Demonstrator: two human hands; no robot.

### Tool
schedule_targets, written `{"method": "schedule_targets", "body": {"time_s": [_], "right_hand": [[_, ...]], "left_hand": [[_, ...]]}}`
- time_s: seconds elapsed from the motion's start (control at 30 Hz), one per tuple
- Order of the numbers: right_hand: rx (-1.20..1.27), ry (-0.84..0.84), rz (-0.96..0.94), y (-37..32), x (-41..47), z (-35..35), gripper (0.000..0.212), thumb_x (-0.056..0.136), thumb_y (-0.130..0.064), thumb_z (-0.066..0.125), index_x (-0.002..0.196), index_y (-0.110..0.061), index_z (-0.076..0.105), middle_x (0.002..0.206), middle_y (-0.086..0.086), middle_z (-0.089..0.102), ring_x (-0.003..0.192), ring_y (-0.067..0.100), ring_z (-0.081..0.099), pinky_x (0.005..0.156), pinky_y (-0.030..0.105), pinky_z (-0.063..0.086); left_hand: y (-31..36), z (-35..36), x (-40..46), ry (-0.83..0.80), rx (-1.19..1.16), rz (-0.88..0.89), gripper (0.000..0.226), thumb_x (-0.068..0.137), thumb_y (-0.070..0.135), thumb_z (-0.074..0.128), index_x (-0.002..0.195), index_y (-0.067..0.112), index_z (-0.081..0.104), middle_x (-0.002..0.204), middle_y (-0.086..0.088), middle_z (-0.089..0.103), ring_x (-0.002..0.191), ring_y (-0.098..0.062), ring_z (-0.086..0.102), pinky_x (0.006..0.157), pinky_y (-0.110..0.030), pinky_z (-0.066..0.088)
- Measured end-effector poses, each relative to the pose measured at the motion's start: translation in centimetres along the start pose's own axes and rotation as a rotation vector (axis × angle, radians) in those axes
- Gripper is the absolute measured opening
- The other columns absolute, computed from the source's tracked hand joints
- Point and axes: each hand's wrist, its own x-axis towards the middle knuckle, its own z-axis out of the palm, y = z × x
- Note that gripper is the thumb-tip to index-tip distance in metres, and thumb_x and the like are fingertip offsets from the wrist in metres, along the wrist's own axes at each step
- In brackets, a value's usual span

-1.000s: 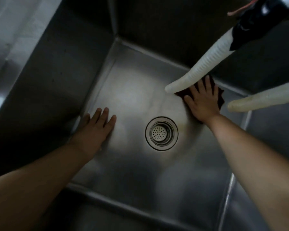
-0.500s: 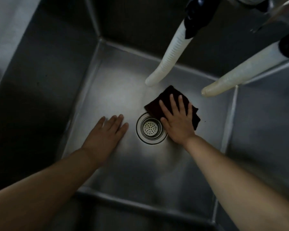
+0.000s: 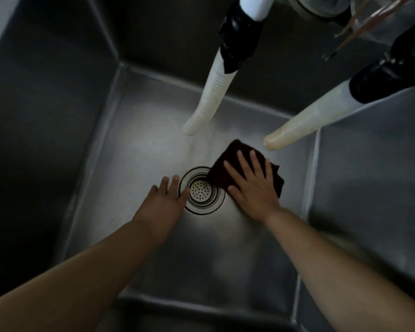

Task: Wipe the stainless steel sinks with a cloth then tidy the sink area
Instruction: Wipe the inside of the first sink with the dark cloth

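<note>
Both hands have slid toward the round perforated steel drain (image 3: pixel 202 190). Left hand (image 3: pixel 164 204), flat and empty, fingers spread, touches the drain's left rim on the stainless steel sink (image 3: pixel 153 144) floor. Right hand (image 3: pixel 252 188) presses, palm down, one dark maroon folded cloth (image 3: pixel 228 161) overlapping the drain's right rim. Two white ribbed hoses (image 3: pixel 213 97) hang beyond.

The sink (image 3: pixel 134 144) is dull grey steel, brightest around the drain strainer (image 3: pixel 201 190), a silvery disc dotted with small dark holes. Just right of the strainer lies a dark maroon cloth (image 3: pixel 228 164). Above it hang two cream-white ribbed hoses (image 3: pixel 211 101), each wrapped in black tape (image 3: pixel 237 41).
</note>
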Motion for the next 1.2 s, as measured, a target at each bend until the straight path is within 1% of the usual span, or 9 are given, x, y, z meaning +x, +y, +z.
{"method": "schedule_targets", "body": {"time_s": [0.1,0.27,0.43,0.57,0.67,0.77,0.9,1.03,1.2], "right_hand": [[0.013,-0.039,0.034,2.2,4.5,-1.5,0.06,0.091,-0.057,0.015,0.147,-0.043,-0.001,0.159,0.002,0.003,0.144,0.028,-0.008,0.113,0.051,-0.01],[-0.06,-0.066,0.024,7.0,8.2,-3.7,0.071,0.084,-0.064,0.006,0.149,-0.036,-0.001,0.159,0.004,-0.001,0.145,0.027,-0.008,0.114,0.047,-0.01],[-0.098,-0.072,0.221,10.6,7.2,-3.2,0.064,0.094,-0.05,0.023,0.15,-0.029,0.002,0.159,0.003,-0.004,0.144,0.026,-0.011,0.116,0.05,-0.004],[0.005,-0.01,0.44,9.7,4.4,-2.0,0.063,0.097,-0.049,0.028,0.15,-0.031,-0.001,0.159,0.003,-0.001,0.144,0.026,-0.008,0.112,0.047,-0.014],[0.021,-0.032,0.495,7.9,2.2,-1.0,0.063,0.096,-0.047,0.026,0.15,-0.028,0.001,0.159,0.006,-0.003,0.144,0.029,-0.011,0.112,0.05,-0.013],[0.033,-0.047,0.513,5.3,-0.6,0.4,0.064,0.095,-0.05,0.023,0.148,-0.033,-0.008,0.158,0.004,-0.01,0.143,0.028,-0.015,0.11,0.051,-0.015],[0.062,-0.077,0.433,0.4,-4.2,1.6,0.062,0.091,-0.056,0.013,0.14,-0.039,-0.02,0.158,0.006,-0.01,0.143,0.031,-0.015,0.11,0.051,-0.014],[0.056,-0.032,0.286,-4.5,-6.2,2.2,0.062,0.091,-0.054,0.02,0.148,-0.032,0.004,0.157,0.012,0.011,0.143,0.039,0.005,0.11,0.057,-0.001],[0.038,-0.034,0.119,-6.4,-9.2,3.1,0.061,0.093,-0.052,0.024,0.148,-0.03,0.01,0.155,0.011,0.004,0.142,0.039,0.0,0.11,0.061,0.004]], "left_hand": [[-0.2,0.3,0.3,-0.011,-0.008,0.002,0.077,0.093,0.004,0.044,0.15,0.013,-0.008,0.154,-0.024,-0.017,0.143,-0.043,-0.004,0.115,-0.047,0.016],[-0.2,0.4,0.6,-0.017,-0.021,-0.009,0.081,0.093,0.009,0.049,0.15,0.015,-0.008,0.155,-0.022,-0.017,0.143,-0.042,-0.004,0.115,-0.046,0.017],[-0.1,0.8,0.9,-0.012,-0.024,-0.023,0.086,0.091,0.01,0.054,0.15,0.015,-0.007,0.155,-0.022,-0.016,0.143,-0.042,-0.004,0.115,-0.046,0.015],[0.0,1.0,0.9,-0.004,-0.035,-0.028,0.085,0.091,0.011,0.054,0.15,0.016,-0.008,0.155,-0.022,-0.016,0.143,-0.042,-0.005,0.115,-0.046,0.015],[-0.1,1.0,0.7,0.016,-0.039,-0.027,0.087,0.09,0.011,0.055,0.15,0.016,-0.008,0.155,-0.02,-0.016,0.144,-0.041,-0.004,0.115,-0.045,0.016],[-0.1,1.0,0.4,0.03,-0.044,-0.03,0.085,0.091,0.01,0.054,0.15,0.016,-0.006,0.156,-0.02,-0.014,0.144,-0.04,-0.003,0.115,-0.045,0.017],[-0.1,0.7,0.3,0.042,-0.077,-0.029,0.083,0.09,0.008,0.053,0.151,0.018,-0.003,0.157,-0.018,-0.012,0.144,-0.038,-0.002,0.115,-0.044,0.018],[-0.2,0.8,0.0,0.06,-0.104,-0.023,0.083,0.09,0.007,0.053,0.151,0.017,-0.003,0.157,-0.017,-0.011,0.145,-0.037,-0.001,0.115,-0.042,0.018],[-1.0,0.9,-1.1,0.072,-0.209,-0.006,0.089,0.091,0.01,0.055,0.149,0.011,-0.013,0.158,-0.011,-0.013,0.146,-0.028,-0.005,0.117,-0.035,0.009]]}}
